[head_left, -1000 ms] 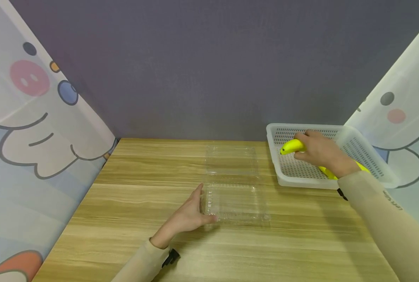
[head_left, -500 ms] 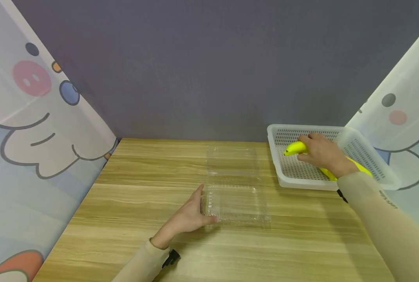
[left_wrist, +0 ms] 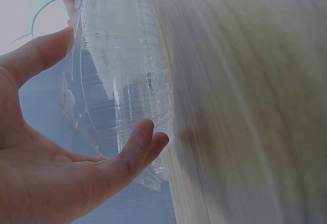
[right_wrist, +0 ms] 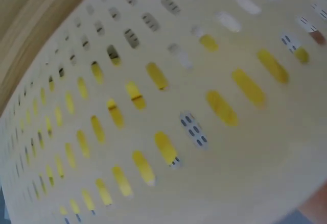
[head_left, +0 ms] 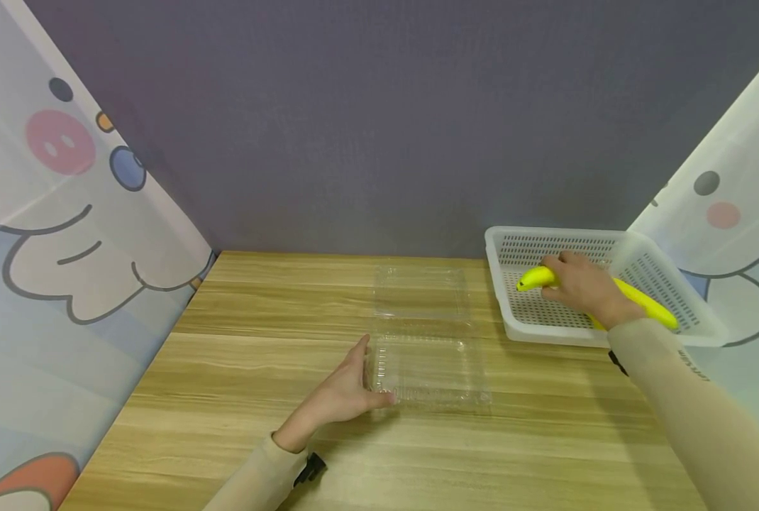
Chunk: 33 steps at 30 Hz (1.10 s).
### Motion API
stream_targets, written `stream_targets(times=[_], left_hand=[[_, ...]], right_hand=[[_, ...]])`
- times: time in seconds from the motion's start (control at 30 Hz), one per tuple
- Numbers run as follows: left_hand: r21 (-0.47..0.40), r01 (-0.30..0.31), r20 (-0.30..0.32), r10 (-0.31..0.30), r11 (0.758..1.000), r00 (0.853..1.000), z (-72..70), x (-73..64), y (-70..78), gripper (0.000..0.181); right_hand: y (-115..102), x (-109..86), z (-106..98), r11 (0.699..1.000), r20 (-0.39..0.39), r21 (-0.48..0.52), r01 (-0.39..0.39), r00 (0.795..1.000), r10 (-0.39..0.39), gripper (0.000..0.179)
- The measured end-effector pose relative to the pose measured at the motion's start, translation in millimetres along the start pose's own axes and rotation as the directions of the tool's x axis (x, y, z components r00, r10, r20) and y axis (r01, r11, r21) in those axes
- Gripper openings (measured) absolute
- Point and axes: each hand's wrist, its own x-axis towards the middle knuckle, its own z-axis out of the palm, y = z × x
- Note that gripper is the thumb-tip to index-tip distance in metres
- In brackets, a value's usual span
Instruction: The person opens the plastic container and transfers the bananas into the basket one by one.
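My right hand (head_left: 584, 287) grips a yellow banana (head_left: 533, 278) inside the white slotted basket (head_left: 512, 328) on the right. More yellow (head_left: 647, 306) shows beyond the wrist; whether it belongs to the same banana I cannot tell. In the right wrist view, yellow shows through the slots of the basket wall (right_wrist: 225, 152). My left hand (head_left: 341, 390) rests at the left end of a clear plastic clamshell box (head_left: 430, 369), thumb at the near corner and fingers along the side. The left wrist view has the thumb (left_wrist: 43, 53) touching the box's rim (left_wrist: 76, 60).
The clamshell's lid (head_left: 420, 291) lies unfolded behind its base on the wooden table (head_left: 258, 305). A grey wall (head_left: 354, 142) stands at the back, and printed cartoon panels (head_left: 54, 213) flank both sides. The basket sits against the right panel.
My right hand and the banana have sunk slightly lower in the basket and shifted a little right. More yellow shows beyond the wrist. My left hand and the box stay put.
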Motion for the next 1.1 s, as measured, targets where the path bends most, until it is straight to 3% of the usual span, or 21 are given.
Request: stream_targets(times=[0.9, 1.1], left_hand=[[0.001, -0.008, 0.002, 0.008, 1.000, 1.000, 0.3, -0.7, 0.6, 0.121], [0.005, -0.002, -0.001, 0.002, 1.000, 1.000, 0.1, -0.1, 0.7, 0.122]], right_hand=[[0.2, 3.4, 25.0, 0.997, 0.144, 0.056, -0.056, 0.988, 0.047, 0.048], [-2.7, 4.6, 20.9, 0.996, 0.158, 0.054, -0.071, 0.985, 0.061, 0.050]])
